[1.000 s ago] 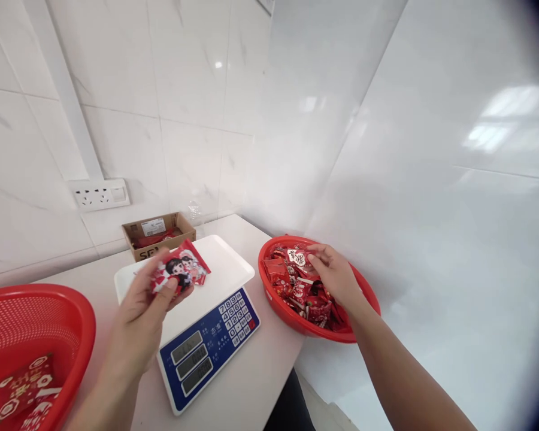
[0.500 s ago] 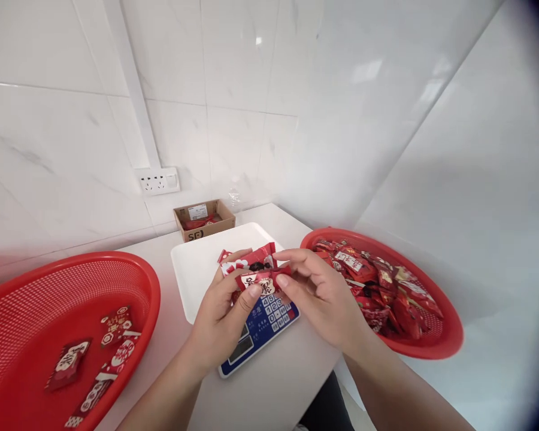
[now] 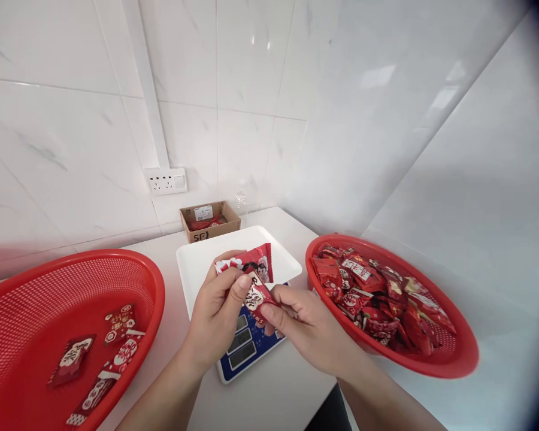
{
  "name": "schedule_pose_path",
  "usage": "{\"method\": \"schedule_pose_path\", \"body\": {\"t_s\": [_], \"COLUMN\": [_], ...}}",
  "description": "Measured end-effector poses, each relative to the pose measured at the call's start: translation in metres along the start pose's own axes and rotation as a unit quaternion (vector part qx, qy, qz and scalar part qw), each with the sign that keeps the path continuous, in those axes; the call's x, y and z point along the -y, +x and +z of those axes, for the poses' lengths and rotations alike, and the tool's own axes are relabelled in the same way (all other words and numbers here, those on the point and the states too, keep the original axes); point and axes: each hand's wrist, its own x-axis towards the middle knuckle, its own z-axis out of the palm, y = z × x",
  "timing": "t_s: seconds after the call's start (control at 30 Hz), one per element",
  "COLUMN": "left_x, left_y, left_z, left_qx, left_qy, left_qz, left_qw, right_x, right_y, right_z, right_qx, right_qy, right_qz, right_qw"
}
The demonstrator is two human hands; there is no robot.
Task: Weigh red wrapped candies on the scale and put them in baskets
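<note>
My left hand is closed on red snack packets above a kitchen scale. Its thumb presses on a small dark-red packet with white lettering. A larger red packet with a printed figure sticks out behind, held by the same fingers. My right hand pinches the lower right end of the small packet between thumb and fingers. Both hands hide part of the scale's blue keypad panel, though its displays show. Whether more packets lie inside the left grip, I cannot tell.
On the left, a red plastic basket holds several packets. Another red basket, heaped with red packets, stands at the right. Behind the scale, a small cardboard box with red packets sits near the wall, beside a clear plastic bottle.
The small packet has turned from level to slanting down to the right. My right hand has moved down and now grips its lower end. The view has shifted slightly.
</note>
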Motion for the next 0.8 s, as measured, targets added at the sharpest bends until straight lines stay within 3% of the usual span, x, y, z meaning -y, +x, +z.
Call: {"method": "schedule_pose_path", "body": {"t_s": [0.13,0.2,0.33,0.5,0.67,0.8], "left_x": [0.006,0.010,0.013,0.001,-0.006,-0.005], "left_y": [0.001,0.002,0.009,0.019,0.019,0.017], "left_z": [0.004,0.003,-0.007,-0.024,-0.030,-0.029], "left_qx": [0.047,0.028,-0.077,-0.216,-0.235,-0.222], "left_qy": [-0.140,-0.169,-0.158,-0.208,-0.209,-0.201], "left_qz": [-0.093,-0.115,-0.099,-0.041,-0.032,-0.048], "left_qw": [0.985,0.978,0.979,0.953,0.949,0.953], "right_x": [0.000,-0.003,-0.017,-0.049,-0.073,-0.077], "right_y": [-0.001,-0.001,0.002,0.021,0.038,0.044], "right_z": [0.003,0.003,-0.006,-0.021,-0.015,-0.005], "right_qx": [0.024,0.013,-0.056,-0.127,-0.120,-0.119], "right_qy": [0.019,0.021,0.015,-0.117,-0.227,-0.305], "right_qz": [-0.022,-0.025,-0.010,0.032,0.040,0.035], "right_qw": [0.999,0.999,0.998,0.984,0.966,0.944]}}
